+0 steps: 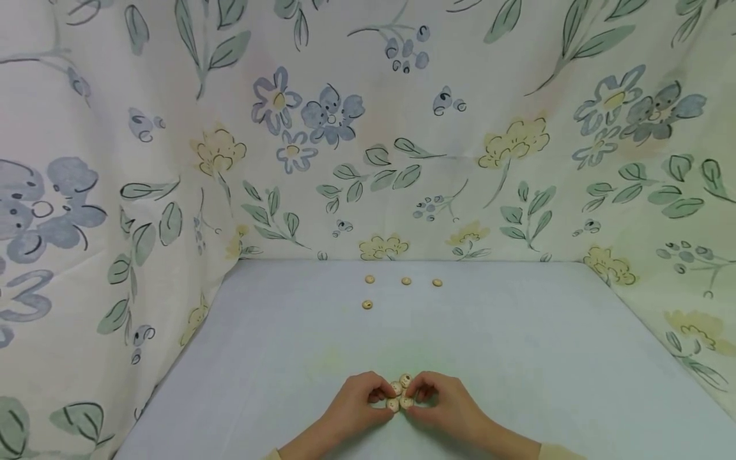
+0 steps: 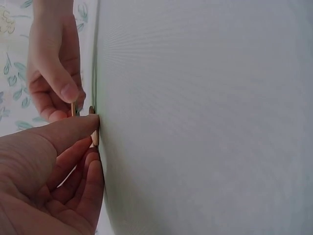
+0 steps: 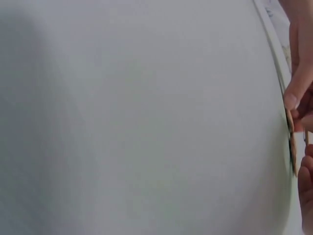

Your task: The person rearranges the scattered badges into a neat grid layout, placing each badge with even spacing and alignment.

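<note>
Near the front of the table a small cluster of round, flat, tan wooden discs lies between the two hands. My left hand (image 1: pixel 359 406) pinches the near-left disc (image 1: pixel 393 405) between thumb and fingers, low against the tabletop. The right hand (image 1: pixel 445 402) grips the near-right disc (image 1: pixel 407 402) the same way. From the left wrist, this right-hand disc (image 2: pixel 74 108) appears edge-on, slightly raised off the cloth. Behind them sit two more discs, one at the far tip (image 1: pixel 405 380) with a dark spot and one left of it (image 1: pixel 396 387). Fingers partly cover the cluster.
Toward the back edge of the pale table (image 1: pixel 276 345), three similar discs stand in a loose row: left (image 1: pixel 370 279), middle (image 1: pixel 406 281) and right (image 1: pixel 437 282). Another disc (image 1: pixel 367 305) lies nearer. Floral cloth (image 1: pixel 391 211) hangs behind and at both sides.
</note>
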Motion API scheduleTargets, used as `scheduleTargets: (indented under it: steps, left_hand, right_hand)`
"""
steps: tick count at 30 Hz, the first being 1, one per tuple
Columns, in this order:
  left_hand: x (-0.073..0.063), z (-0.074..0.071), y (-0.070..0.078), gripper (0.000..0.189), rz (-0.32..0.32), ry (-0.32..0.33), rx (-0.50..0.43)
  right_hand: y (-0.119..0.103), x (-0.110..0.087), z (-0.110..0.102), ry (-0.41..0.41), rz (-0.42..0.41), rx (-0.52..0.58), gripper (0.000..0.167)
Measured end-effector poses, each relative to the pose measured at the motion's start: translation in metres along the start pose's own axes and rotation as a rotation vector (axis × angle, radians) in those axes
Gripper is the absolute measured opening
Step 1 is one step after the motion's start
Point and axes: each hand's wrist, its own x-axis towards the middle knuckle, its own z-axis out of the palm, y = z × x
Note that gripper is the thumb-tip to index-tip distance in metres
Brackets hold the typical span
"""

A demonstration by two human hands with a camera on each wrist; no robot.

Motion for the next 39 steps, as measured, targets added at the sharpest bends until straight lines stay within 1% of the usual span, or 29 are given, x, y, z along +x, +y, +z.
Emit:
scheduleTargets:
  steps: [7, 13, 18, 22, 32, 39]
  left_hand:
    - [0.0, 0.0, -0.001, 0.018, 0.007, -0.004, -0.009]
    - [0.0, 0.001, -0.005, 0.018, 0.024, 0.01, 0.008]
    - [0.0, 0.001, -0.005, 0.019, 0.037, 0.02, 0.017]
    - [0.0, 0.001, -0.004, 0.018, 0.02, 0.014, 0.013]
    - [0.0, 0.001, -0.003, 0.018, -0.011, -0.001, 0.006]
    - [-0.001, 0.001, -0.002, 0.018, -0.004, 0.002, 0.009]
  right_hand:
    - [0.014, 0.018, -0.008, 0.008, 0.075, -0.044, 0.02]
    - [0.019, 0.039, -0.018, 0.05, 0.092, -0.086, 0.017]
    - [0.031, 0.056, -0.022, 0.069, 0.131, -0.121, 0.017]
    - [0.041, 0.067, -0.024, 0.095, 0.175, -0.135, 0.017]
    - [0.057, 0.093, -0.035, 0.176, 0.234, -0.137, 0.018]
    - [0.064, 0.111, -0.04, 0.21, 0.266, -0.137, 0.018]
